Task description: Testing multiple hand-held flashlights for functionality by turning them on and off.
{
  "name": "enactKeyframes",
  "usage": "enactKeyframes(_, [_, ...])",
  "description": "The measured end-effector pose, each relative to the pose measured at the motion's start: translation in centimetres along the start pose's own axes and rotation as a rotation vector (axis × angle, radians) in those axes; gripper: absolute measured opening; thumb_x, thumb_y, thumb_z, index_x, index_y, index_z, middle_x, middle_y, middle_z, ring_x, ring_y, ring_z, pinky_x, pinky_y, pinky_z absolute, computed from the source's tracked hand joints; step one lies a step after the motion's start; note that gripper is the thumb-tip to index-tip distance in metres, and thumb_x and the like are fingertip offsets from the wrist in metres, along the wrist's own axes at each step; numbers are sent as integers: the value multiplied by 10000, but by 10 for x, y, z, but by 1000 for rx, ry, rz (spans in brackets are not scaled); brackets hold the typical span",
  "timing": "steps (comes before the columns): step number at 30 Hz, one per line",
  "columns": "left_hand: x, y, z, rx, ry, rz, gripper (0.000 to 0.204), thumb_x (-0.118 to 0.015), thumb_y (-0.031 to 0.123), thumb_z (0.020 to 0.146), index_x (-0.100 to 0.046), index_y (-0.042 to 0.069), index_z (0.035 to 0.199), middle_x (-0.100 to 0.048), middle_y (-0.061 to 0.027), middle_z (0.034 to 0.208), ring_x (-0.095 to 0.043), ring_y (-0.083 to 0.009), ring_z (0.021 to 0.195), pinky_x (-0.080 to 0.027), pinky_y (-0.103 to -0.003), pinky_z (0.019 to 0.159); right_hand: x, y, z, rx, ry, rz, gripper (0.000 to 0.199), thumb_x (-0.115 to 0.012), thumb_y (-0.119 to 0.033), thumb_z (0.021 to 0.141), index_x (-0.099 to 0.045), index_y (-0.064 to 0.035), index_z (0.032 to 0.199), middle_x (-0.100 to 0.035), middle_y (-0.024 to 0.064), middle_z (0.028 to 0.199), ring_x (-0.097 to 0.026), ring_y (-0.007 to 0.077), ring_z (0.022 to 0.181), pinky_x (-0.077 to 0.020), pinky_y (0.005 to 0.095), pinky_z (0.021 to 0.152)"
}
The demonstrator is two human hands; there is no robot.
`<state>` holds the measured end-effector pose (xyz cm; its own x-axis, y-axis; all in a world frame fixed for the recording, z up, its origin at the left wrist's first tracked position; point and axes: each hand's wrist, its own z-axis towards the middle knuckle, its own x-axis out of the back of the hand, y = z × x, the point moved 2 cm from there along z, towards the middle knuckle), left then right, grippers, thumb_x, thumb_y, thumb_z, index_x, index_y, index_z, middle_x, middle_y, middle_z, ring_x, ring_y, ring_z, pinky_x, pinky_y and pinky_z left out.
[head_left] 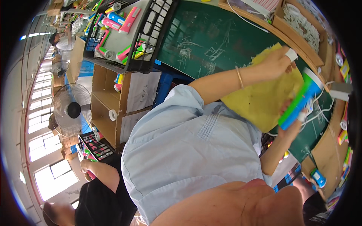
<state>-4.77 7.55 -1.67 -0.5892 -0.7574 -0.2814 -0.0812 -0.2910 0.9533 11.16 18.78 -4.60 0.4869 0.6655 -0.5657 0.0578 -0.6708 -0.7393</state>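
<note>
At the yellow cloth's [250, 101] right edge slants the green-and-blue torch [300, 100], white end upper right, long axis running down-left along the cloth. The right hand's [291, 128] grip pinches its lower end. The left hand [278, 62], over the cloth's upper part, is nearer the white end; I can't tell its grip.

L hand [277, 62] curled on yellow cloth [260, 101], R hand [291, 130] clasping blue-green tube [301, 100] w/ white end, both over green bench [211, 22], w/ blk crate [141, 67] of multicol. tubes [130, 19] at its L edge & carton [298, 42] of white pcs [301, 22] by far edge.
</note>
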Motion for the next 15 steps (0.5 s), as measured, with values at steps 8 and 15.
enactKeyframes(8, [273,44,100,-96,1160,1473,472,-631,278,706,-495,-74,988,-526,-228,933,-484,-421,904,-374,-475,821,105,-114,-11,957,774,-356,344,-436,-53,851,-426,155,1126,-510,270,1067,-515,344,1042,-445,391,918])
enactKeyframes(15, [290,39,105,7,898,1305,474,-659,314,691,-499,-64,926,-569,-256,880,-577,-385,841,-476,-418,713,52,-62,-3,675,281,-405,308,-380,-3,848,-492,68,1125,-575,125,950,-565,158,773,-450,231,665])
